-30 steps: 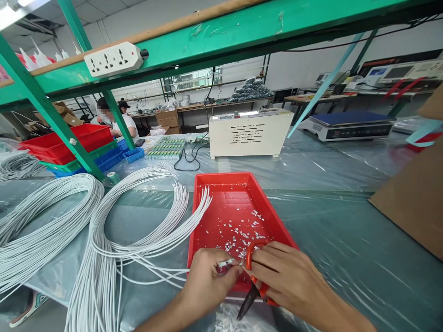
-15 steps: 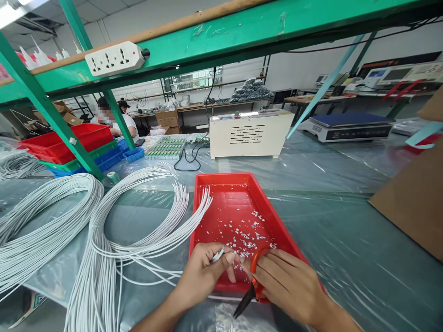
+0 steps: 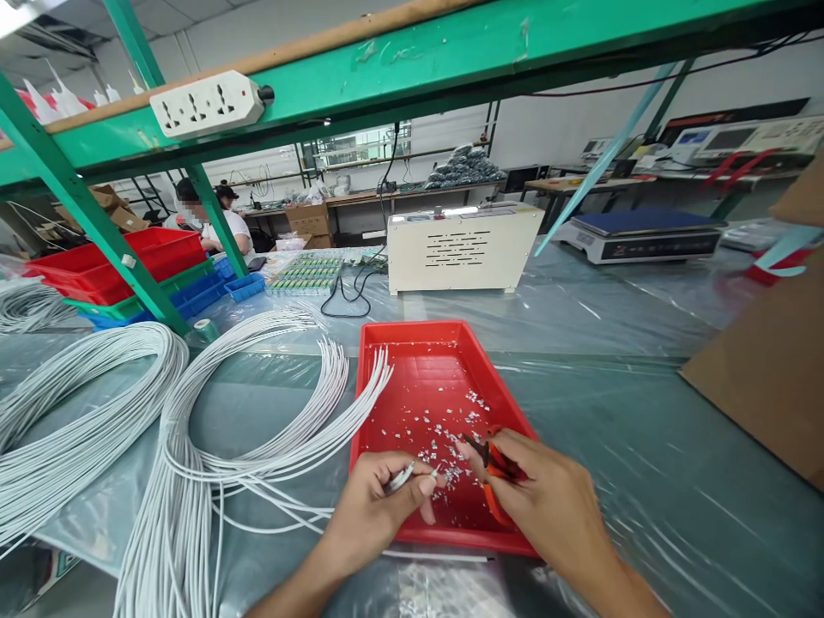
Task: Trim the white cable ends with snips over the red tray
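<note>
My left hand [image 3: 377,506] pinches the end of a white wire [image 3: 400,477] over the near edge of a red tray [image 3: 425,352]. My right hand [image 3: 541,502] is closed round orange-handled scissors [image 3: 493,472], their dark blades pointing left toward the wire end. Small white wire clippings [image 3: 451,433] lie scattered on the tray floor. The rest of the wire runs left from my left hand into loose white wire bundles [image 3: 212,446] on the table.
A second white wire coil [image 3: 70,412] lies far left. A beige box unit [image 3: 463,249] and a scale [image 3: 644,233] stand behind the tray. Stacked red, green and blue bins [image 3: 122,275] sit at back left, with people beyond. Cardboard [image 3: 766,369] leans at right.
My right hand has turned the scissors, whose blades pointed down toward me, up and leftward toward the wire end. Both hands have shifted slightly farther over the tray.
</note>
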`<state>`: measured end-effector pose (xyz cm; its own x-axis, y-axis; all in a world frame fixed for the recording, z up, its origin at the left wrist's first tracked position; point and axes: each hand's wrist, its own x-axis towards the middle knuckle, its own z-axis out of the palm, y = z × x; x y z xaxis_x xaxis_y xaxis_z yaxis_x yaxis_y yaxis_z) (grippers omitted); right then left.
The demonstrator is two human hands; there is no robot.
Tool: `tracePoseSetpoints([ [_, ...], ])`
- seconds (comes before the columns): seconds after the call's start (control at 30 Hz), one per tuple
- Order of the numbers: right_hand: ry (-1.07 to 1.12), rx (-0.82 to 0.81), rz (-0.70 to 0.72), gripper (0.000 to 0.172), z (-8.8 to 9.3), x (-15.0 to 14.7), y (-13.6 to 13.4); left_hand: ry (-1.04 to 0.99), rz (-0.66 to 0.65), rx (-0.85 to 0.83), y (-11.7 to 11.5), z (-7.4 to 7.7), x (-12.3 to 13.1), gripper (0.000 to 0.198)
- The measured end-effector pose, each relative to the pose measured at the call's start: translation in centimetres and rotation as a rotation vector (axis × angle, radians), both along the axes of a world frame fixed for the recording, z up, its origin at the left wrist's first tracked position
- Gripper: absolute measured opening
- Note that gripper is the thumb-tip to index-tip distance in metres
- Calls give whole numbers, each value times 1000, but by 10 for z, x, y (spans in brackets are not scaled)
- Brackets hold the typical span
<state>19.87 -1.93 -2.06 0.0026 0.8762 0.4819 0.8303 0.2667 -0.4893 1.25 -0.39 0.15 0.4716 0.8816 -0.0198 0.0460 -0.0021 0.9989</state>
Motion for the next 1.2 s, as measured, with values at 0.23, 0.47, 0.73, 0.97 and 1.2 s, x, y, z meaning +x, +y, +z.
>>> tracePoseSetpoints([
  [0.23,552,-313,318,17,16,-20,-10,108,147,142,-10,-8,5,16],
  [0.47,631,-399,225,20,12,-23,-9,120,245,374,-14,-4,1,11],
  [0.73,453,-179,169,19,21,-27,-9,181,7,24,-14,8,-8,41],
  [0.97,-322,773,355,35,16,-50,-31,-43,37,-198,-7,14,-7,45],
  [1.2,-6,515,383,9,7,-52,-32,-94,254,-202,-14,7,-19,41],
])
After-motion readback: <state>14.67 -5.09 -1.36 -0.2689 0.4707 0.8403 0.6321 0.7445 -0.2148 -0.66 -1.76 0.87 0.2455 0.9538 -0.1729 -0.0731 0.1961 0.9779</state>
